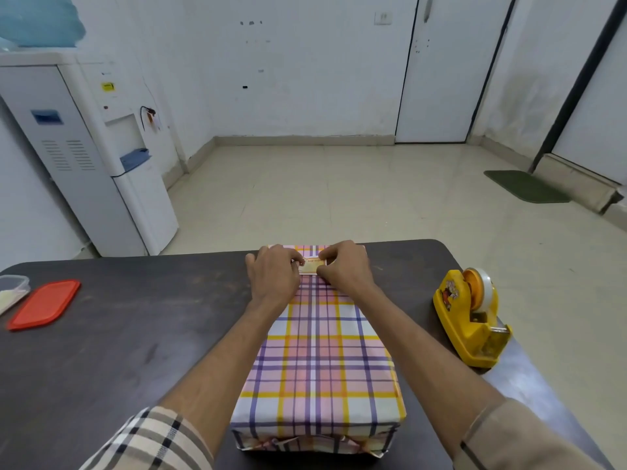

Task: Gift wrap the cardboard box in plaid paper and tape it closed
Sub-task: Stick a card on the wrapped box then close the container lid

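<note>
Table [135, 334]: dark, matt, scuffed, with a rounded far corner at 1 o'clock; it fills the lower half of our view.

Box [319, 354]: at centre, long axis running from 6 to 12 o'clock, fully covered in plaid paper of pink, yellow and purple lines. The near end shows folded flaps, slightly crumpled.

Tag [311, 266]: a small pale label with red print, lying on the box top at its far end, at 12 o'clock.

Left hand [274, 274]: resting on the far end of the box, fingers curled, fingertips at the left edge of the tag. Right hand [346, 269]: likewise on the far end, thumb and forefinger narrowed onto the right edge of the tag. We cannot tell whether the tag is pinched or only pressed flat. Both forearms lie along the box sides, with checked sleeves at the bottom edge.

Tape dispenser [471, 317]: yellow, with a cartoon sticker and an orange-cored roll, at 3 o'clock, apart from the box.

Lid [44, 303]: red, flat, at 9 o'clock. Tub [13, 290]: clear, just beside the lid, cut off by the left edge.

Room: pale tiled floor [322, 198]; white, marked walls. Water cooler [112, 157] at 10 o'clock, a blue bottle on top. White door [448, 69] at 1 o'clock. Green mat [526, 186] at 2 o'clock on the floor.
</note>
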